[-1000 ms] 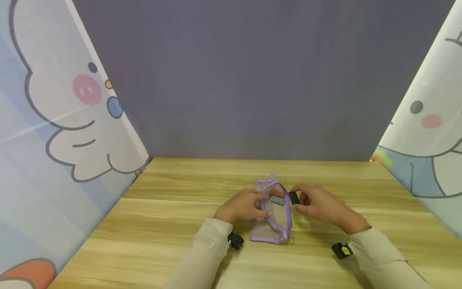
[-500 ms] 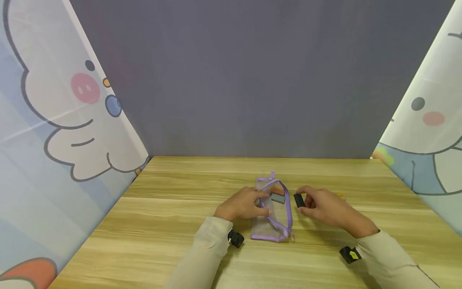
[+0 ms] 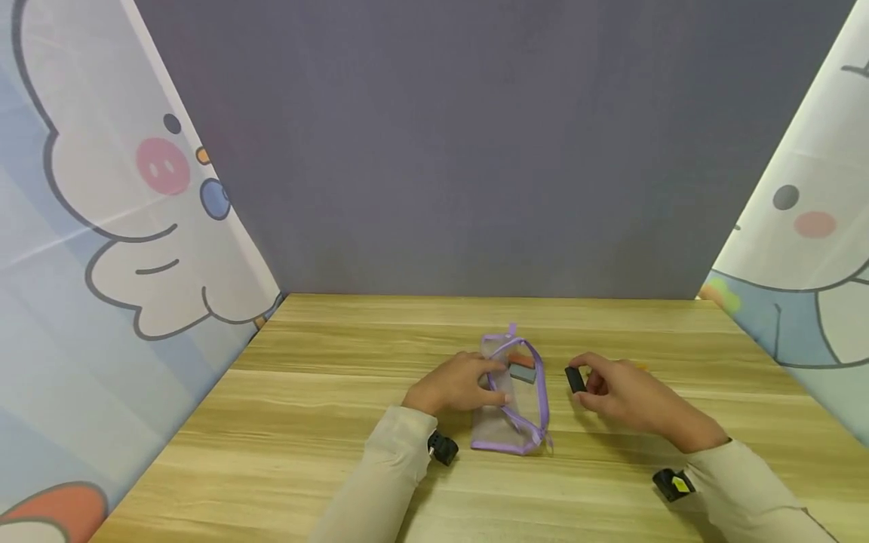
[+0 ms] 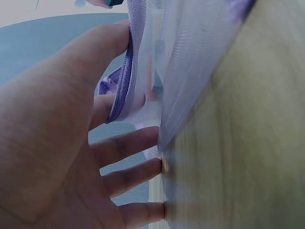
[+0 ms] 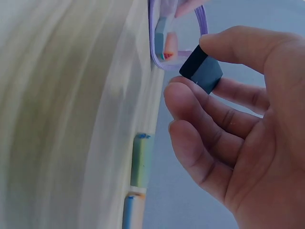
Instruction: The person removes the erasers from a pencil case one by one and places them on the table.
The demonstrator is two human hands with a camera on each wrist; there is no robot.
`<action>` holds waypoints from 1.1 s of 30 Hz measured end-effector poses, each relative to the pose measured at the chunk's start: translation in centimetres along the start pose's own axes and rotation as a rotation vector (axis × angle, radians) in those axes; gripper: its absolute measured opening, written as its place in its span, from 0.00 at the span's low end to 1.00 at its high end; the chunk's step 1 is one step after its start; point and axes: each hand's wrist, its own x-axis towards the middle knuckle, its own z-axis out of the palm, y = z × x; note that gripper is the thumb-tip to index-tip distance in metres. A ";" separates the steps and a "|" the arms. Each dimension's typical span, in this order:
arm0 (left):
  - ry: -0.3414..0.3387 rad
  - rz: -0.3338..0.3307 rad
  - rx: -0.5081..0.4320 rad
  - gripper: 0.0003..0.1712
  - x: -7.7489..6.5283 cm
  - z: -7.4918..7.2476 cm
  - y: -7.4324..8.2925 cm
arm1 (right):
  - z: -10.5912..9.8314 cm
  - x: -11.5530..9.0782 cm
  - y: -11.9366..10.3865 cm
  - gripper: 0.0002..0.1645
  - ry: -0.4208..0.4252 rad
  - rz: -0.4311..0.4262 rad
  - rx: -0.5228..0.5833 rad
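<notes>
the right hand (image 3: 621, 388) pinches a black block (image 3: 575, 378). to its left, well apart, is a mesh pouch (image 3: 542, 392) with an orange block (image 3: 521, 360) and a grey block (image 3: 523, 373) inside; the left hand (image 3: 456, 385), fingers spread wide, touches the pouch.

Left forearm (image 3: 376, 486) sleeved, slants up and inward from bottom edge of head view; left hand (image 3: 456, 386) with left thumb (image 4: 102, 45) and index well apart, other three fingers (image 4: 134, 177) extended, slightly spread; right forearm (image 3: 763, 494) sleeved too, angles in from lower right; right hand (image 3: 621, 392) in a pinch grip, right thumb (image 5: 240, 46) opposing bent fingers (image 5: 193, 150); hands apart, roughly level in head view.
</notes>
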 end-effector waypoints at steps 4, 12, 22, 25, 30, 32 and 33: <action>-0.003 -0.002 0.002 0.34 0.0 -0.1 -0.1 | -0.6 -0.1 0.4 0.26 0.010 0.020 0.014; -0.002 0.031 0.004 0.33 0.0 -0.1 -0.3 | -1.8 -0.6 1.1 0.28 -0.011 0.050 0.047; 0.007 0.029 -0.002 0.33 -0.1 -0.2 -0.2 | -3.4 -1.4 2.3 0.28 0.011 0.052 0.029; 0.005 0.021 -0.001 0.33 -0.2 -0.2 -0.2 | -3.8 -1.6 2.5 0.27 0.031 0.054 0.016; -0.004 -0.001 -0.001 0.34 -0.1 -0.2 0.0 | -4.3 -2.0 2.8 0.27 0.046 0.064 -0.004; -0.006 -0.008 0.003 0.34 0.0 -0.2 0.1 | -4.5 -2.0 2.8 0.27 0.053 0.060 -0.011; -0.008 -0.011 0.004 0.34 0.0 -0.3 0.1 | -4.6 -2.0 2.9 0.27 0.055 0.060 -0.015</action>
